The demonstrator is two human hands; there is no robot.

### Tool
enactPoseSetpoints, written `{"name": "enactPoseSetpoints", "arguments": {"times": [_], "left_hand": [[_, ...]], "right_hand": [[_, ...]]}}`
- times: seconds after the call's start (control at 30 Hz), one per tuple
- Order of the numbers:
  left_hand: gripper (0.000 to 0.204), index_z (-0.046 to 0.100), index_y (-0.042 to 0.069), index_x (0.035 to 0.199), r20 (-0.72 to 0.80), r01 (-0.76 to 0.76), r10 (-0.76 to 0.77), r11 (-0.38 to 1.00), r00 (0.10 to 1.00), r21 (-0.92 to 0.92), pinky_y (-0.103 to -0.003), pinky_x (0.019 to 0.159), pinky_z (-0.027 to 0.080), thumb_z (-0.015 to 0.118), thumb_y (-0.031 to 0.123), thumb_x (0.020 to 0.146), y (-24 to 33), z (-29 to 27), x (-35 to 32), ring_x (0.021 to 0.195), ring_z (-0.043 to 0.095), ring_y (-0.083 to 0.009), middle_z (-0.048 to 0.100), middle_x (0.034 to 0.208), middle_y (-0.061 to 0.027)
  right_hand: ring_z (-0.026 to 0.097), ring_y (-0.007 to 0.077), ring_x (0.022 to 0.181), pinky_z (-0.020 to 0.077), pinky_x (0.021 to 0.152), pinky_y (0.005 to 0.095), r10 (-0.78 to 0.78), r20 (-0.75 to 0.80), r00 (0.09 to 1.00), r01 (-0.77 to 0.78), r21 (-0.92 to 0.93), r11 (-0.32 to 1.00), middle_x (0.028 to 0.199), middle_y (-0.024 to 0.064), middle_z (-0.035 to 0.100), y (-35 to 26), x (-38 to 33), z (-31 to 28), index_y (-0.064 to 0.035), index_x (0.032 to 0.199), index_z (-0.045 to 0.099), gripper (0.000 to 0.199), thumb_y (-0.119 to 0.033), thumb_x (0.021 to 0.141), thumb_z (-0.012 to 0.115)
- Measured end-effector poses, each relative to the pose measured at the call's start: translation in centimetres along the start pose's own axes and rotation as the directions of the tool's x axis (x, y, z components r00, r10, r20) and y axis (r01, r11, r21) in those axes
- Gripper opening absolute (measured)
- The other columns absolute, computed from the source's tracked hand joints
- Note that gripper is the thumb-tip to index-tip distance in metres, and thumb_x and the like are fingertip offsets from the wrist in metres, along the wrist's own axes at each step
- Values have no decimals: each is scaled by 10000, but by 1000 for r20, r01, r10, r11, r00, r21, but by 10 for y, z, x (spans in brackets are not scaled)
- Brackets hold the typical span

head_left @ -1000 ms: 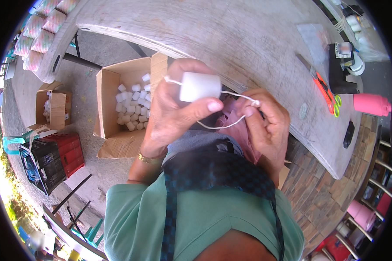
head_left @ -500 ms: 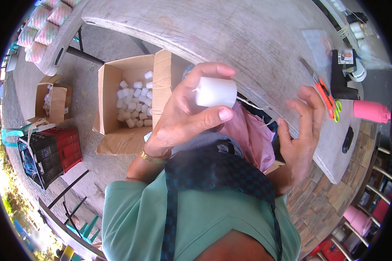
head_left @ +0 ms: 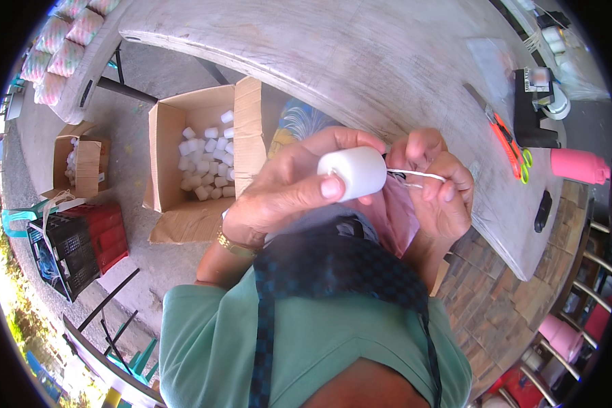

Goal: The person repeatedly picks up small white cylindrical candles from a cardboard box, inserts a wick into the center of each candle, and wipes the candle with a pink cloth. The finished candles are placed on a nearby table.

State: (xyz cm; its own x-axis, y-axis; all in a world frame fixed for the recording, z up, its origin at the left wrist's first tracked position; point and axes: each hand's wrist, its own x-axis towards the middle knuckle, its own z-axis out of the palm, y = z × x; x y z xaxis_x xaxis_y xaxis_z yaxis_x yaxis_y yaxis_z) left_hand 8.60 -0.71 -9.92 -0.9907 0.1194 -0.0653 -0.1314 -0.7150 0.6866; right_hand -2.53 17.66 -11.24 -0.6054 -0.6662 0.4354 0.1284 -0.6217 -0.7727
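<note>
My left hand (head_left: pixel 289 190) grips a white cylinder-shaped roll (head_left: pixel 353 173), held sideways close to my chest. A thin white string (head_left: pixel 415 175) runs from the roll's end to my right hand (head_left: pixel 436 183), which pinches it between the fingers. Below the hands a pink bag (head_left: pixel 391 217) lies in my lap, partly hidden. Both hands hover just in front of the edge of the grey wooden table (head_left: pixel 360 61).
An open cardboard box (head_left: pixel 173 149) with several white rolls stands on the ground at my left; a smaller box (head_left: pixel 81 163) and a red-and-black crate (head_left: pixel 81 238) lie beyond. The table's right part holds orange scissors (head_left: pixel 510 146), a black holder (head_left: pixel 534 115) and a pink cylinder (head_left: pixel 578 165).
My right hand, which had opened and dropped away to the right, has come back to the roll and closed on the string. The left hand has lowered the roll slightly.
</note>
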Motion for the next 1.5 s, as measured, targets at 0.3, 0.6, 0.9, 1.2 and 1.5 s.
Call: {"name": "enactPoseSetpoints", "arguments": {"times": [0.3,0.6,0.9,1.2,1.5], "left_hand": [[761,368,-24,1300,176,128,-98,977,979,-169,-352,739,515,688,434,784,-15,7,3,965,627,-304,518,1206,-233],[782,403,-48,1298,191,231,-193,951,962,-205,-345,724,486,551,534,797,-16,13,5,958,576,-279,515,1261,-242],[621,471,25,1261,248,205,-142,946,958,-251,-241,657,385,545,463,828,-22,6,4,851,511,-121,552,1097,-83],[822,387,-60,1370,260,172,-129,974,957,-148,-293,744,440,612,403,729,-14,14,6,746,550,-189,568,1175,-215],[713,474,-94,1295,248,229,-195,966,949,-117,-305,716,495,659,213,678,-8,16,4,796,620,-219,599,1126,-239]], "right_hand": [[486,129,704,507,773,377,11,119,993,-79,580,811,838,33,463,19,-7,1,-54,1048,521,152,-146,1020,403],[349,59,552,420,608,251,170,-75,983,-53,765,641,734,-5,427,27,-16,2,-51,1017,553,166,-147,1014,418],[335,53,550,390,567,241,187,12,982,-150,649,746,716,-6,410,22,-11,-4,-30,1009,537,161,-154,1006,434],[333,68,549,386,553,248,128,58,990,-134,657,742,733,10,413,14,-6,-9,-25,1015,524,147,-133,1002,427],[309,64,502,355,478,243,174,115,978,-205,671,713,676,8,400,10,4,-10,-6,939,520,137,-124,988,470]]}}
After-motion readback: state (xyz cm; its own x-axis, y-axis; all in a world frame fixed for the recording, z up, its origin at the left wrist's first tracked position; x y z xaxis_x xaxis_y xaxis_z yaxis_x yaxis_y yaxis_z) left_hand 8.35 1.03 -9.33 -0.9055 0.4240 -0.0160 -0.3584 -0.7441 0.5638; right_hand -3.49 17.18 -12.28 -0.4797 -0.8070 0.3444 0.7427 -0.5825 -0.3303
